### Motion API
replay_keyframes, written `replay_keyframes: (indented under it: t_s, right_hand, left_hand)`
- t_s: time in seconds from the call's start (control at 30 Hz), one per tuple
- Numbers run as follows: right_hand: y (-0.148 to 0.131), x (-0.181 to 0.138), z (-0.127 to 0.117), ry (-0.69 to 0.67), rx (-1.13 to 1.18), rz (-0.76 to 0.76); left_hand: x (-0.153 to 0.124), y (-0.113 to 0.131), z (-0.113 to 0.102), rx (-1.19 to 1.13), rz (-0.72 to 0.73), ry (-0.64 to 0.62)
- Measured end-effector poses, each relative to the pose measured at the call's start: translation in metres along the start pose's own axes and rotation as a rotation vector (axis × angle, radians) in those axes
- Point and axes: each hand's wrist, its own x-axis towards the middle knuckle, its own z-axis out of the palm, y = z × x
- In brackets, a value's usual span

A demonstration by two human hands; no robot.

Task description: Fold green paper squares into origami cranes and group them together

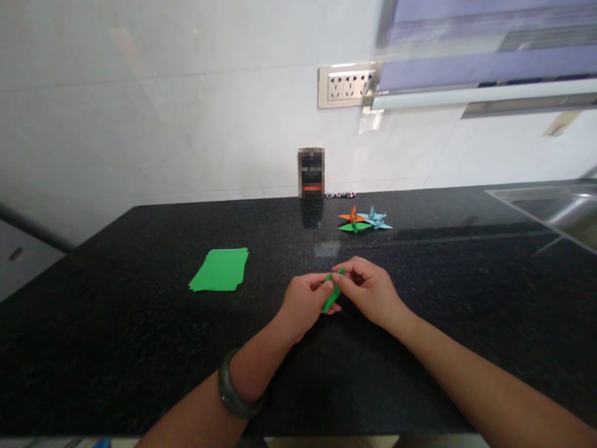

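Note:
A narrow folded piece of green paper [332,297] is held between both hands above the black stone counter [140,336]. My left hand [305,305] pinches its lower part, fingers closed round it. My right hand [370,291] pinches the upper end with thumb and fingertips. A dark bangle sits on my left wrist. Much of the paper is hidden by my fingers.
A stack of green paper sheets [219,270] lies to the left. Folded paper flowers [364,219] in orange, green and blue rest farther back. A small dark blurred object [311,173] leans on the wall. A steel sink [555,208] is at the right; a wall socket [347,86] is above.

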Motion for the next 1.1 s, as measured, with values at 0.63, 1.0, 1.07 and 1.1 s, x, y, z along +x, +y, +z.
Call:
replay_keyframes:
  t_s: [0.63, 1.0, 1.07, 1.1]
  right_hand:
    - [-0.002, 0.004, -0.006, -0.081, 0.054, 0.031]
    - [-0.004, 0.0, -0.005, 0.015, -0.02, -0.128]
    - [-0.003, 0.0, -0.003, 0.026, -0.025, -0.102]
    - [-0.002, 0.0, -0.002, 0.024, -0.024, -0.087]
  left_hand:
    - [0.0, 0.0, -0.001, -0.069, -0.046, -0.002]
    - [0.001, -0.001, -0.002, -0.496, -0.172, -0.077]
    - [0.001, -0.002, -0.002, -0.441, -0.188, -0.076]
    - [0.001, -0.002, -0.002, -0.402, -0.181, -0.058]
